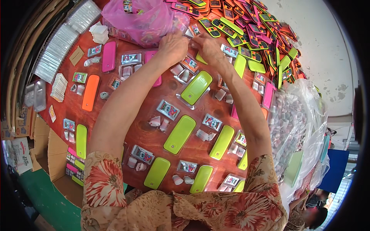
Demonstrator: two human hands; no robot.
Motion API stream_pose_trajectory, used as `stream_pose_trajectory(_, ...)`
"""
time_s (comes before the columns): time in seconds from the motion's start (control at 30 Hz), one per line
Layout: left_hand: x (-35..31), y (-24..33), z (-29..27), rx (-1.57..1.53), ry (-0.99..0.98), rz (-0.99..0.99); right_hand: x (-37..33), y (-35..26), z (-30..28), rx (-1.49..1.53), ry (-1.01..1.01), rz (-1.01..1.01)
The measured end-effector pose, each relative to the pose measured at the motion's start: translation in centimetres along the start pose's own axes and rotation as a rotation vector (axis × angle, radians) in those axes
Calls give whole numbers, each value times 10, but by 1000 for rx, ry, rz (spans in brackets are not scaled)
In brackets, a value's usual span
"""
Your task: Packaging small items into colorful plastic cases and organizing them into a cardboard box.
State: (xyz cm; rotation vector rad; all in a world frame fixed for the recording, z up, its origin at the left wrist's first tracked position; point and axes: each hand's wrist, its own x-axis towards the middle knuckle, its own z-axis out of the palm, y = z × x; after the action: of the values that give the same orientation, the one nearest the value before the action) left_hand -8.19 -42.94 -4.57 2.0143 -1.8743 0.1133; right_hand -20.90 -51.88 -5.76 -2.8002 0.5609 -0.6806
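Observation:
Both arms reach to the far side of the red table (148, 133). My left hand (174, 48) is beside a pink plastic bag (137, 23) of small packets, fingers curled together. My right hand (208, 49) is close by, fingertips pinched; what either hand holds is hidden. A small orange packet (194, 29) lies just beyond the fingers. Around my arms lie clear trays, most with a toy phone, a foil packet and wrapped pieces. These include a lime toy phone (179, 134), a foil packet (168, 109), wrapped pieces (155, 121), an orange toy phone (91, 92) and a pink one (109, 56).
Many loose toy phones (250, 38) are heaped at the far right. A clear bag of wrapped pieces (291, 127) stands right. Stacked clear trays (58, 50) and folded cards (59, 87) are left. Below them is an open cardboard box (58, 154). Another person (308, 217) is lower right.

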Motion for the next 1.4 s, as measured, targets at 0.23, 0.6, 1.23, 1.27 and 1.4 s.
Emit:
stream_pose_trajectory(0.23, 4, -12, -3, 2, -68, -2, 9, -2, 3, 90, 81, 240)
stream_pose_trajectory(0.6, -2, -12, -1, 3, 12, 26, 11, -16, -1, -221, 101, 25)
stream_pose_trajectory(1.23, 2, -6, -5, 11, -63, -7, 4, -4, -11, 244, -209, 335)
stream_pose_trajectory(1.27, 3, -3, -5, 9, -59, -1, 5, 13, -8, 469, -230, 402)
stream_pose_trajectory(1.4, -5, -2, -7, -20, -93, -16, 4, 4, -10, 446, 159, 163)
